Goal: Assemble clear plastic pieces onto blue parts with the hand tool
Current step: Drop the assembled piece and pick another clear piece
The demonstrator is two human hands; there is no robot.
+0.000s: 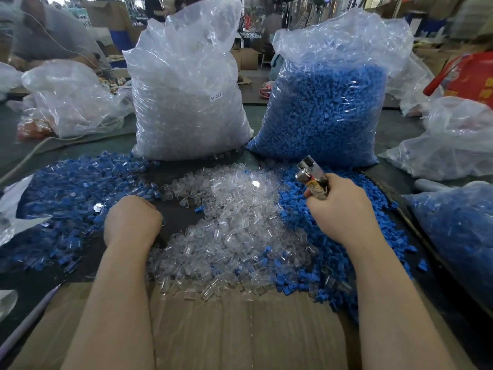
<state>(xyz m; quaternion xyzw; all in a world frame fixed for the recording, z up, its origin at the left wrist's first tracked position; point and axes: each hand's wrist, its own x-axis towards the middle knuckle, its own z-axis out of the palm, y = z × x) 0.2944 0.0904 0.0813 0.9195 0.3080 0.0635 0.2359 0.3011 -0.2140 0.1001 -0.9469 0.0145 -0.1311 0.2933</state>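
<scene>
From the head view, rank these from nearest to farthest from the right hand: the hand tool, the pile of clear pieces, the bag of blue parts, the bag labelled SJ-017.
Measured from the right hand:
1. Hand tool: held in its grip.
2. Pile of clear pieces: just to its left, on the table.
3. Bag of blue parts: standing behind it.
4. Bag labelled SJ-017: behind and farther left.

view: head-worn wide-angle, single | faces: forward and down over the worktable (394,129) | range: close, both forearms enter from the bottom edge, bags stand in the upper half | edges: bent by the lens | shared: no second view
</scene>
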